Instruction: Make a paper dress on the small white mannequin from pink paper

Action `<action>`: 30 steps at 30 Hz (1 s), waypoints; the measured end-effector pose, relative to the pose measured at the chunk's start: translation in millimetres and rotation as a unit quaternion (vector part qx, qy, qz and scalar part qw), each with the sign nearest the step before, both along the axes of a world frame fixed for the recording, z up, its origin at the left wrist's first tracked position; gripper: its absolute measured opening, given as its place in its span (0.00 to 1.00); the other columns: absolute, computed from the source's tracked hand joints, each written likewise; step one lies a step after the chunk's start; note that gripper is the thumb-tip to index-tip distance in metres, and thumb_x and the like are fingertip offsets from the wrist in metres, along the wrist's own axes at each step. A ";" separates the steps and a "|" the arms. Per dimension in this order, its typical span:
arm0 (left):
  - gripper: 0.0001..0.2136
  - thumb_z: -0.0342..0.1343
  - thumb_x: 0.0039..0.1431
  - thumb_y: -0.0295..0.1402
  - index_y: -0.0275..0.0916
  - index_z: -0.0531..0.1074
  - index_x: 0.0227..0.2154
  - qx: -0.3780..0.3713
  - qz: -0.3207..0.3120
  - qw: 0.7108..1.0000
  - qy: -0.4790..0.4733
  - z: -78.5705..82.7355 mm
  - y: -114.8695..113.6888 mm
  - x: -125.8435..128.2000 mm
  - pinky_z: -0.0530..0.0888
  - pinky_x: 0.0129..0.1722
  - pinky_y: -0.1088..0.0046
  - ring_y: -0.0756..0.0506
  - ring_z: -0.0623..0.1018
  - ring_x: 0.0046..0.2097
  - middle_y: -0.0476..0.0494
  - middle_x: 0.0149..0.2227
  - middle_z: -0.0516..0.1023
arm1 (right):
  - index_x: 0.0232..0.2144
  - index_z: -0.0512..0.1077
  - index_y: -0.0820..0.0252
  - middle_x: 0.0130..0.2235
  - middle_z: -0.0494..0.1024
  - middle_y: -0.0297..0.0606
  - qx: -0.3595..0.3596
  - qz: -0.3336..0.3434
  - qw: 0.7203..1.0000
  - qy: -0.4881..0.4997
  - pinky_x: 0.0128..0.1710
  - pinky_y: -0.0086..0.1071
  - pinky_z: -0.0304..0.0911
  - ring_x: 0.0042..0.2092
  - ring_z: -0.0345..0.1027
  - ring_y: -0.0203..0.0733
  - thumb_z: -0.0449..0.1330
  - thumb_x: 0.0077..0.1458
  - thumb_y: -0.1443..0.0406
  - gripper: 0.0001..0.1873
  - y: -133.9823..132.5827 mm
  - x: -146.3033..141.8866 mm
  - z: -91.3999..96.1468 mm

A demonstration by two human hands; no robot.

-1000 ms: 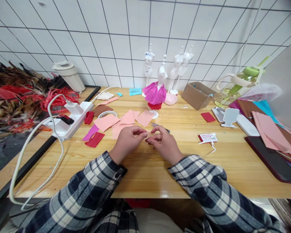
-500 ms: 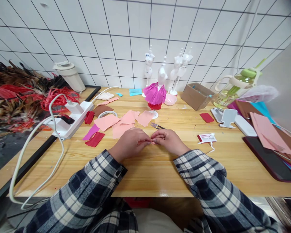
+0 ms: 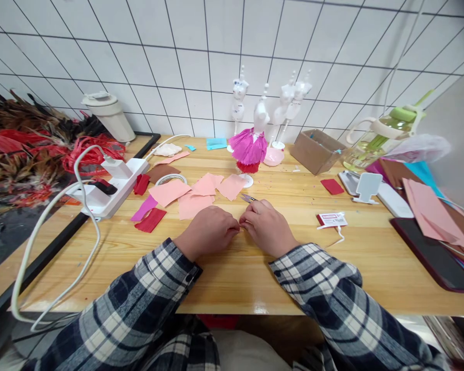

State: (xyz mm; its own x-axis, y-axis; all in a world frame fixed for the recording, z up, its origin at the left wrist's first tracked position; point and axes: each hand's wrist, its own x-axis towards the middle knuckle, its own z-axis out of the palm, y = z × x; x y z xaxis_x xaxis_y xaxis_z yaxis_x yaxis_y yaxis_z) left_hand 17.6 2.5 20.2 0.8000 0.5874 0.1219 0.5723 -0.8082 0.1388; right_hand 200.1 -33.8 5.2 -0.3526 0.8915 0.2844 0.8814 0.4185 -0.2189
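Note:
Over the middle of the table, my left hand (image 3: 211, 231) and my right hand (image 3: 268, 226) meet fingertip to fingertip. Both are closed in a pinch. A small pink paper piece is between the fingertips, almost wholly hidden by them. Just beyond my right hand lie small scissors (image 3: 249, 198), their handles partly covered. Pink crepe paper pieces (image 3: 170, 192) are spread beyond my left hand, with a red paper piece (image 3: 150, 220) and a magenta strip (image 3: 144, 207) to their left. Behind them stands a white mannequin figurine in a magenta paper skirt (image 3: 249, 147) with red below.
A tape roll (image 3: 171, 178) sits among the papers. To the left are a power strip (image 3: 116, 188) with looping cables and a white cup (image 3: 110, 116). A cardboard box (image 3: 317, 150), a small white packet (image 3: 332, 220), a phone stand (image 3: 368, 186) and a dark tablet (image 3: 429, 252) occupy the right.
My fingers have curled in more tightly, and the pink piece that showed between them is now mostly covered. My right hand has turned and moved slightly left. The view has shifted a little.

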 end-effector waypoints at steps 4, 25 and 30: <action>0.11 0.51 0.57 0.34 0.42 0.79 0.29 -0.007 0.068 0.997 -0.021 -4.4 -1.9 1.5 0.69 0.32 0.68 0.43 0.78 0.31 0.44 0.28 0.81 | 0.30 0.74 0.57 0.37 0.72 0.42 0.024 -0.004 1.000 -0.008 0.39 0.36 0.59 0.41 0.61 0.45 0.55 0.60 0.64 0.09 -4.6 -3.3 4.2; 0.10 0.52 0.61 0.35 0.39 0.77 0.32 -0.045 0.015 0.971 -0.236 -5.3 11.0 -6.2 0.72 0.43 0.67 0.47 0.78 0.37 0.45 0.34 0.82 | 0.30 0.78 0.58 0.31 0.75 0.34 -0.135 -0.035 0.942 0.305 0.33 0.28 0.62 0.32 0.68 0.35 0.63 0.53 0.63 0.06 12.6 6.1 -12.1; 0.12 0.49 0.63 0.34 0.42 0.78 0.34 0.014 -0.078 0.991 -0.106 0.7 12.7 -9.6 0.68 0.43 0.66 0.47 0.77 0.37 0.46 0.32 0.81 | 0.29 0.77 0.59 0.31 0.75 0.35 -0.137 0.025 0.975 0.175 0.35 0.29 0.58 0.35 0.67 0.36 0.61 0.55 0.63 0.07 14.9 14.5 -13.8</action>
